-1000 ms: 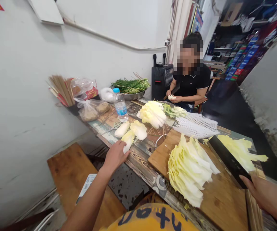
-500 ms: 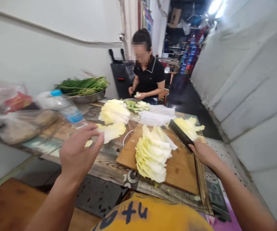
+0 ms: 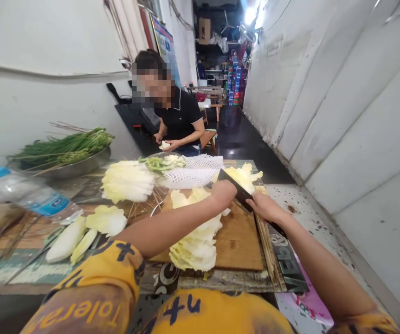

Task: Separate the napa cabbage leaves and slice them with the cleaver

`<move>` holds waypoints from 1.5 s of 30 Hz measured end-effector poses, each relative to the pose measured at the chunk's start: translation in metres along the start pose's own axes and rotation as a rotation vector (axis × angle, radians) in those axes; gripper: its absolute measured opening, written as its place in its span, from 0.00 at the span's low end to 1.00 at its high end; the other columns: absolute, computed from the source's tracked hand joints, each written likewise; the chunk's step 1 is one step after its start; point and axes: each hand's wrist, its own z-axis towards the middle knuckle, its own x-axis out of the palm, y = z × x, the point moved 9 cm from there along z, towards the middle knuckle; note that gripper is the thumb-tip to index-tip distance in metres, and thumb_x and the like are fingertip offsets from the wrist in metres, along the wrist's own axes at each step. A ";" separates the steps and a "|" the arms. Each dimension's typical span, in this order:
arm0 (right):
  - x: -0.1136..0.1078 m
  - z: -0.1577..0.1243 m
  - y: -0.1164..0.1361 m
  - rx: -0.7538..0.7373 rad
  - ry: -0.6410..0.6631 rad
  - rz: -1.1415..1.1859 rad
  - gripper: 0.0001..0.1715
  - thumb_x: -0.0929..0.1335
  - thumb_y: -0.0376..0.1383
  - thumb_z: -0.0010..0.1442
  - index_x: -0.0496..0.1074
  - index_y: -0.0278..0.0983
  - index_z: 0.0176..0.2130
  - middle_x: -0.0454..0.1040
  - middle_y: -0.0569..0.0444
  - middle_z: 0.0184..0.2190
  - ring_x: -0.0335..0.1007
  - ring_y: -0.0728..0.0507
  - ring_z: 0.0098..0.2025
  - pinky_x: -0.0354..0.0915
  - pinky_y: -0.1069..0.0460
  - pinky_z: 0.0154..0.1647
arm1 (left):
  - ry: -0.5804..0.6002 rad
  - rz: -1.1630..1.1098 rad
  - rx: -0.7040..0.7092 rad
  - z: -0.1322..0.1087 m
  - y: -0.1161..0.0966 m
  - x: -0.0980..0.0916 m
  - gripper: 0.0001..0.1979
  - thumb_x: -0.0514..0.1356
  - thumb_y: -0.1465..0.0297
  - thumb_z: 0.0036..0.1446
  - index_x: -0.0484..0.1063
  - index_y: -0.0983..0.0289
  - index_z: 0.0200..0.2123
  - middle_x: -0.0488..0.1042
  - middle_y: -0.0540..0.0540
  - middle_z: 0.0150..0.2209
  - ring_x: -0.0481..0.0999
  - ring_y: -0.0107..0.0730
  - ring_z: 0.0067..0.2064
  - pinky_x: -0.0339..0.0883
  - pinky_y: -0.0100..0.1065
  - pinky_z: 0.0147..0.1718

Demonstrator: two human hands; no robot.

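My right hand (image 3: 264,206) is closed round the handle of a dark cleaver (image 3: 236,190), whose blade slants up to the left over the board's back right. My left hand (image 3: 223,191) is beside the blade, its arm stretched across the stack of cabbage leaves (image 3: 198,246); its fingers are hidden. The stack lies on the wooden cutting board (image 3: 241,241). Behind the blade are more yellow leaves (image 3: 243,175). Another pile of leaves (image 3: 127,181) stands left of the board, with loose leaves (image 3: 106,220) nearer me.
A plastic bottle (image 3: 43,197) lies tilted at the left, before a metal bowl of greens (image 3: 67,162). Thin sticks (image 3: 266,246) lie along the board's right edge. White foam netting (image 3: 196,170) is behind the board. A person (image 3: 182,118) sits across the table (image 3: 221,280), holding something pale.
My left hand has moved from the loose leaves at the left across to the cleaver at the right. The view has turned right. The cleaver stays in my right hand.
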 end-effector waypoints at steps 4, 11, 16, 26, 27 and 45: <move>0.001 0.001 -0.003 0.004 0.026 0.030 0.22 0.54 0.41 0.67 0.70 0.30 0.41 0.76 0.46 0.24 0.73 0.43 0.30 0.59 0.54 0.33 | 0.076 -0.060 0.076 -0.002 0.018 -0.003 0.23 0.57 0.53 0.53 0.78 0.69 0.32 0.76 0.61 0.30 0.75 0.40 0.33 0.64 0.33 0.31; -0.001 0.001 0.000 -0.011 -0.001 0.033 0.24 0.55 0.41 0.66 0.71 0.28 0.40 0.77 0.41 0.31 0.73 0.40 0.38 0.59 0.53 0.35 | 0.108 0.005 0.355 -0.025 0.048 0.015 0.15 0.63 0.64 0.49 0.76 0.61 0.41 0.77 0.54 0.37 0.74 0.33 0.38 0.63 0.28 0.36; -0.003 -0.003 0.000 -0.003 -0.025 0.009 0.23 0.55 0.41 0.67 0.70 0.29 0.41 0.77 0.41 0.35 0.73 0.42 0.40 0.59 0.54 0.36 | 0.095 0.066 0.417 -0.018 0.029 0.035 0.07 0.58 0.71 0.53 0.76 0.65 0.31 0.76 0.58 0.33 0.73 0.36 0.39 0.64 0.31 0.38; -0.010 -0.025 0.022 -0.032 -0.054 -0.068 0.21 0.54 0.41 0.67 0.69 0.31 0.42 0.76 0.39 0.38 0.73 0.38 0.41 0.61 0.52 0.37 | 0.120 0.198 0.429 -0.025 0.021 0.052 0.11 0.53 0.79 0.53 0.76 0.70 0.29 0.75 0.63 0.28 0.75 0.40 0.33 0.65 0.35 0.31; -0.010 -0.024 0.025 -0.036 -0.044 -0.075 0.21 0.55 0.41 0.67 0.70 0.31 0.41 0.76 0.39 0.38 0.73 0.38 0.40 0.61 0.52 0.36 | 0.122 0.200 0.424 -0.025 0.021 0.053 0.11 0.53 0.79 0.53 0.76 0.70 0.29 0.75 0.63 0.28 0.75 0.40 0.33 0.66 0.35 0.31; -0.015 -0.015 0.032 -0.069 -0.036 -0.154 0.22 0.56 0.41 0.66 0.71 0.30 0.41 0.76 0.39 0.38 0.73 0.38 0.41 0.61 0.51 0.36 | 0.103 0.123 0.345 -0.019 0.024 0.050 0.12 0.53 0.81 0.51 0.77 0.69 0.29 0.77 0.62 0.28 0.76 0.38 0.33 0.68 0.33 0.33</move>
